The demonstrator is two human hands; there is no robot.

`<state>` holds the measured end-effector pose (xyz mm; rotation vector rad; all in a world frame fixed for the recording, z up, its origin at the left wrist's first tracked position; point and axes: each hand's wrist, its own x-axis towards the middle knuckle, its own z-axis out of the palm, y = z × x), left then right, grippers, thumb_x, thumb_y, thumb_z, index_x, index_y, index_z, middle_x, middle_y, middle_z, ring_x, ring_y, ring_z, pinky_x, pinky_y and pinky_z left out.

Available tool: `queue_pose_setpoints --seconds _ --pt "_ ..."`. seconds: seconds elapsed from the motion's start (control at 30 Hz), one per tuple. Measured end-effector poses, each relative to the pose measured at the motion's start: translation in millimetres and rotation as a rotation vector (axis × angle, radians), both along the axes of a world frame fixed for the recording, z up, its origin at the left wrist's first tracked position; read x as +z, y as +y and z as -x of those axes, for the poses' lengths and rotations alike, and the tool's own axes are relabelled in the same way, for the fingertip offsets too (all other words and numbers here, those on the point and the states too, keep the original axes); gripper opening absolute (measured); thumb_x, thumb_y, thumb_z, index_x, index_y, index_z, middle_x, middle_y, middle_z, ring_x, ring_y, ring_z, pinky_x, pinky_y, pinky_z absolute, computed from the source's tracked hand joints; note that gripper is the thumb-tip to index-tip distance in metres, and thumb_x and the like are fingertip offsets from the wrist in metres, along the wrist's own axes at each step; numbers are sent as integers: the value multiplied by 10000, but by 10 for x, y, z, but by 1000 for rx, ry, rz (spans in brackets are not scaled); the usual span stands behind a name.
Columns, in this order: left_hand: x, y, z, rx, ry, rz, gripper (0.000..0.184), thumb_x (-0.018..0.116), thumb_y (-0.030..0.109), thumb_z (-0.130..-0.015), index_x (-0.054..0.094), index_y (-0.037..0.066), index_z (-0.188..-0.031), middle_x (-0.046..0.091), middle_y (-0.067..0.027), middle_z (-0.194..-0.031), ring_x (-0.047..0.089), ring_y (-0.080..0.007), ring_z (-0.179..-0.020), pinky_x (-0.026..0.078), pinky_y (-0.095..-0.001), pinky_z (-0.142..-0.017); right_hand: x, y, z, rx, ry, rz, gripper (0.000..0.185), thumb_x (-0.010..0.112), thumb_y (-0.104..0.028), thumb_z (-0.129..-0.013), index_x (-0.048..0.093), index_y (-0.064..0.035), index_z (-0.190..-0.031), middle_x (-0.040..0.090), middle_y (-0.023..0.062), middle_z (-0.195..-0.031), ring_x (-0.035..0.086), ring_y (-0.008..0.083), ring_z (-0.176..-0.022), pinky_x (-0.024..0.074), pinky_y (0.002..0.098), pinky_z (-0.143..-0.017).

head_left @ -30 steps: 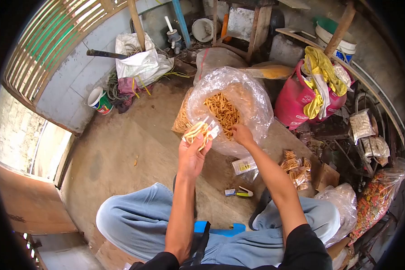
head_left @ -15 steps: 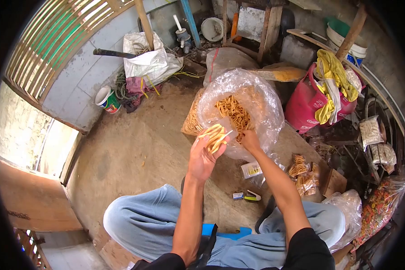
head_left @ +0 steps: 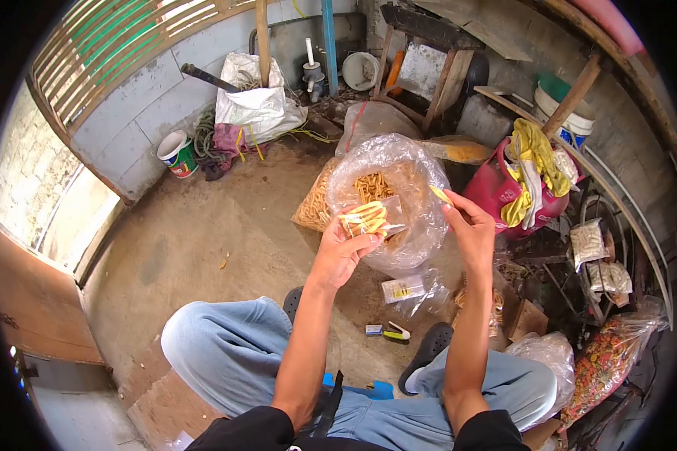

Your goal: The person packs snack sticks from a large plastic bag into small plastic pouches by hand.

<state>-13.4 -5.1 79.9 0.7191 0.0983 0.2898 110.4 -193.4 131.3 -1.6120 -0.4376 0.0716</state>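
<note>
My left hand [head_left: 340, 254] holds a small clear packet [head_left: 368, 219] with yellow snack sticks in it, over the near left part of a large open plastic bag [head_left: 421, 237]. Inside that bag lie brown snack sticks [head_left: 370, 185]. To the right of the bag's rim, my right hand [head_left: 470, 225] is raised, pinching a yellow stick [head_left: 441, 195] between thumb and fingertips. Below the bag, a pack of small clear bags [head_left: 403, 289] lies on the floor. A stapler [head_left: 396, 333] and a small blue-and-white box [head_left: 374, 330] sit nearer my feet.
Filled snack packets [head_left: 496, 308] lie partly behind my right forearm. A pink tub [head_left: 496, 188] with yellow cloth stands at the right. Behind the big bag is a sack [head_left: 376, 120]; a paint bucket [head_left: 177, 154] and a white sack [head_left: 256, 113] are at the back left.
My right hand has come up out of the large bag and moved right with a yellow stick in its fingers. The left hand still holds the packet, now tilted more level. The view has shifted.
</note>
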Motion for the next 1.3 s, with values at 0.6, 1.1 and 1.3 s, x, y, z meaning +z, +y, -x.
queue_pose_setpoints --seconds 0.6,1.1,1.3 --pt "170 -105 175 -100 -57 -16 576 621 -116 -764 383 49 -1262 554 -159 -1215 613 -297 -1044 547 -370 -868 285 -148 468 238 -14 117 126 682 -48 -821 677 2 -936 637 -29 -793 542 24 -702 432 183 -621" --pt "156 -88 180 -95 14 -90 563 644 -92 -772 403 57 -1258 563 -112 -1196 592 -231 -1072 527 -369 -903 40 82 484 364 -127 191 166 656 -56 -827 704 -72 -985 584 15 -861 512 78 -745 382 210 -638" --pt "211 -104 182 -127 25 -13 440 612 -38 -840 422 33 -1230 567 -126 -1206 595 -233 -1073 531 -381 -898 -44 165 505 327 -12 114 143 636 -88 -853 685 -28 -973 598 32 -843 519 79 -744 406 220 -658"
